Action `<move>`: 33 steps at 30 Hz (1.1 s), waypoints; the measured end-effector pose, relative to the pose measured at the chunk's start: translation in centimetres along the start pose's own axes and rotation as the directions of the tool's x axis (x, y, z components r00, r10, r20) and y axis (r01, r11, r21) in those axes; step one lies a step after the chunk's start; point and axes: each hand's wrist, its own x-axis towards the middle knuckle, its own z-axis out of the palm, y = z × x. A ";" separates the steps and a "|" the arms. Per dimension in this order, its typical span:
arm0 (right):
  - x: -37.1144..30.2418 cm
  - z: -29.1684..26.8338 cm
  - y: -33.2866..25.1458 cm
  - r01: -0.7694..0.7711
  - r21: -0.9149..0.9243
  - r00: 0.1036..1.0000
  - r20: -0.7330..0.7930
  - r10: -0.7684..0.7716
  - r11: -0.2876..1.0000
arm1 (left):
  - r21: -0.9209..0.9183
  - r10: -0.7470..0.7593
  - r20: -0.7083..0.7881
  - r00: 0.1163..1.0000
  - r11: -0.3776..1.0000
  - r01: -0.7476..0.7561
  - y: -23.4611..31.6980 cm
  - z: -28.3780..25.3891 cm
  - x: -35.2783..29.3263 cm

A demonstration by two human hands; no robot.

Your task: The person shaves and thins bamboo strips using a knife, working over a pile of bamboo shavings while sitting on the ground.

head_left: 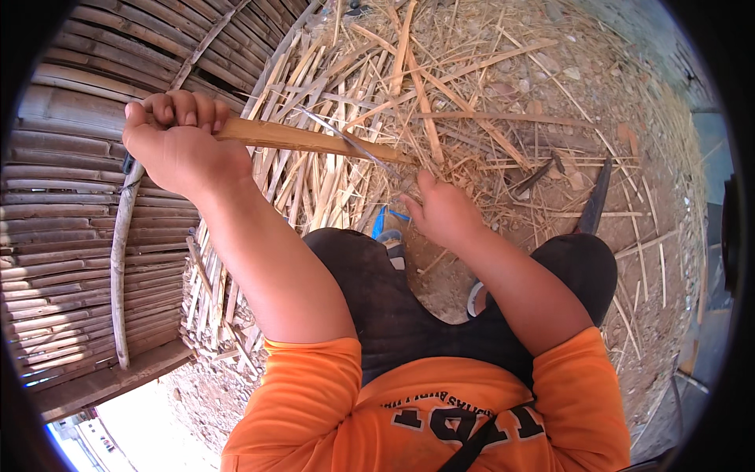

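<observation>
a slatted wall (79,189) crowds the left hand (187,143) on its outer side. between the hands, a wooden strip (291,137) bars the gap, a thin blade (354,143) crossing it — the open way is over the top, or between the forearms above the lap. right of the right hand (448,212), low sticks (566,215) lie about — then a dark pointed piece (599,193) and the right knee (582,267) obstruct.

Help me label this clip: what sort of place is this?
Probably a rustic work spot, perhaps a shed or yard: a slatted wall on the left, dirt ground, and many loose strips strewn over it.
</observation>
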 end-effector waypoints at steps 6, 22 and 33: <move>0.5 -1.4 0.4 0.056 0.079 0.998 -0.035 -0.053 0.995 | -0.035 -0.009 0.034 0.999 0.999 0.010 -0.2 -0.7 0.6; 0.0 -1.6 -0.3 -0.018 0.173 0.999 0.033 0.013 0.985 | -0.017 0.009 0.098 0.995 1.000 -0.008 -0.4 -0.4 0.8; -2.5 -5.5 -3.4 0.109 0.087 0.987 -0.129 -0.097 0.990 | -0.022 0.031 0.114 0.993 0.999 -0.029 -0.6 -0.9 0.9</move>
